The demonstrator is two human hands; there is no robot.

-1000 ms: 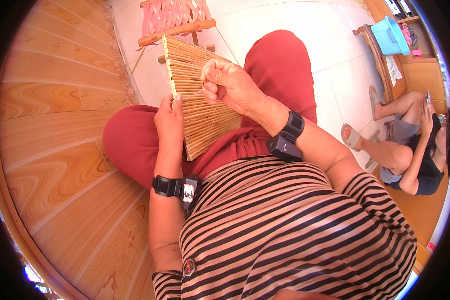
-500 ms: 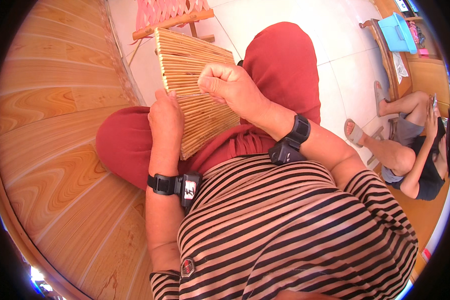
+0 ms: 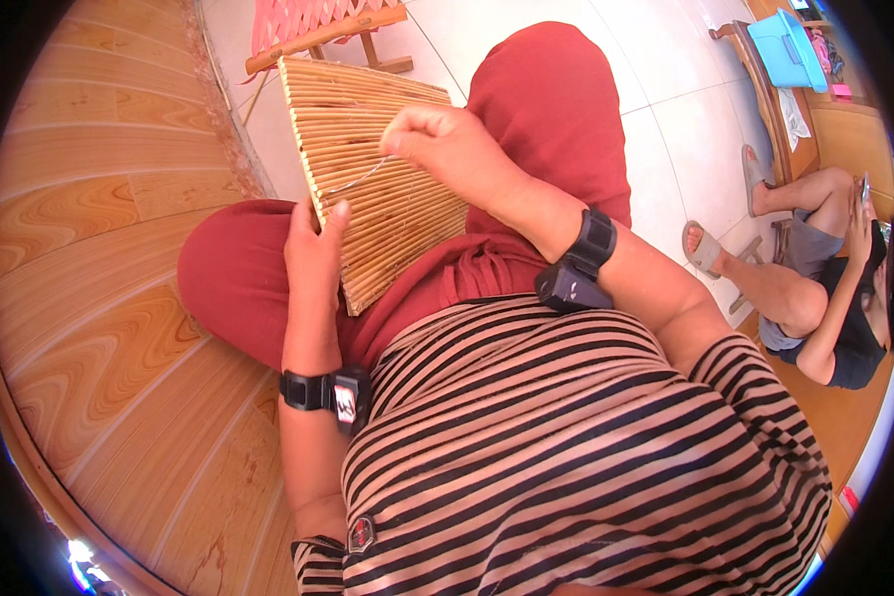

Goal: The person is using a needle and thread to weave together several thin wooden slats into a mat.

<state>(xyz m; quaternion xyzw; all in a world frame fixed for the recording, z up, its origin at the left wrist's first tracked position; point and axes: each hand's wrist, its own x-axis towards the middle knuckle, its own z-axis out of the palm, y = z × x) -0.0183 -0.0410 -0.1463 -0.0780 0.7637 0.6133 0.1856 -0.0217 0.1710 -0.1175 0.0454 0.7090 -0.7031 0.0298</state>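
Observation:
A panel of thin straw-coloured stalks, laid side by side, rests tilted across my lap between my knees. My left hand grips its left edge, the thumb on the upper face and the fingers partly hidden behind the edge. Over the panel, my right hand is closed in a pinch on a thin strand that looks like wire. The strand curves down from my right fingertips to the panel's left edge, just above my left thumb. Whatever lies under the panel is hidden.
Wooden flooring spreads at the left, pale tiles beyond my knees. A low wooden stool with pink woven straps stands ahead. At the right, a seated person holds a phone near a wooden bench bearing a blue basket.
My right hand has drawn back a little from the left edge, and the strand now shows between hand and panel. My left thumb has spread away from its fingers. The view has shifted slightly.

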